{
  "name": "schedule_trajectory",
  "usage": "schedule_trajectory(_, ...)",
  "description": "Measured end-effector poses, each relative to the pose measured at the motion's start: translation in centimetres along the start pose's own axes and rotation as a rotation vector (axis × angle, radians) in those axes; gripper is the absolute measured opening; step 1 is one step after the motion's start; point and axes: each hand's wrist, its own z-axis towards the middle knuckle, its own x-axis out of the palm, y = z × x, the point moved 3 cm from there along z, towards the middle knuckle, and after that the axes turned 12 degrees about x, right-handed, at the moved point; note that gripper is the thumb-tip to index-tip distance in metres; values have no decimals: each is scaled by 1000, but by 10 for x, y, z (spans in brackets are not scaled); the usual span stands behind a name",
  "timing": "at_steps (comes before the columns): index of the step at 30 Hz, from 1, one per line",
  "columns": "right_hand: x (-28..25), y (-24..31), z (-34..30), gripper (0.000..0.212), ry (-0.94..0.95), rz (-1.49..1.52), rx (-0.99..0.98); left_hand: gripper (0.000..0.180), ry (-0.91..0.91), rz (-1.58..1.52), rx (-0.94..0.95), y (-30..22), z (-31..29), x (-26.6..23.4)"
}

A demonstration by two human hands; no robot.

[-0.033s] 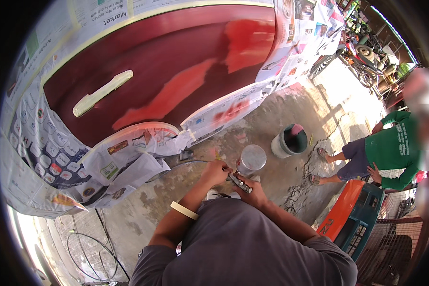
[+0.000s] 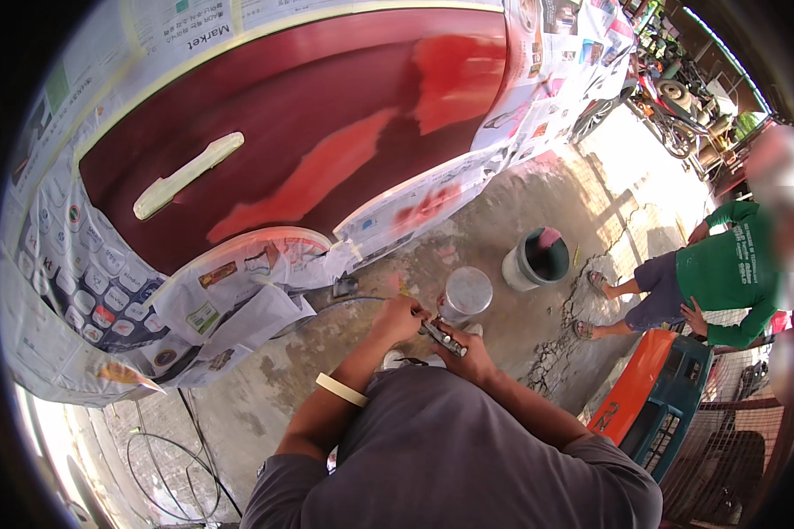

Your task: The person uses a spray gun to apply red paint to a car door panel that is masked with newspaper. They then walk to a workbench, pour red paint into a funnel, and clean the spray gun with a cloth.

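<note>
Adjusting seems the step: the right hand (image 2: 470,356) grasps a metallic tool (image 2: 440,336) before the torso (image 2: 468,450); the left hand (image 2: 399,319) meets its end, grip unclear. Continuing calls for steady support.

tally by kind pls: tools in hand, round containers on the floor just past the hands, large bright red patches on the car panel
Silvery metal handheld tool: 1
Round containers: 2 (silvery-topped can, pale bucket)
Large bright red patches on dark red car panel: 2
Total: 5

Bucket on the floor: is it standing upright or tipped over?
Upright: the pale bucket stands on the concrete floor, its dark, open mouth facing up.
</note>
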Motion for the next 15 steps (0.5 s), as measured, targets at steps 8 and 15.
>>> schedule_trajectory(8, -5, -3, 12, 52, 1, -91, 85, 23, 7, 44, 34, -1, 15, -1)
schedule_trajectory(15, -9, -17, 21, 58, -65, -126, 66, 24, 28, -25, -6, 4, 29, 8)
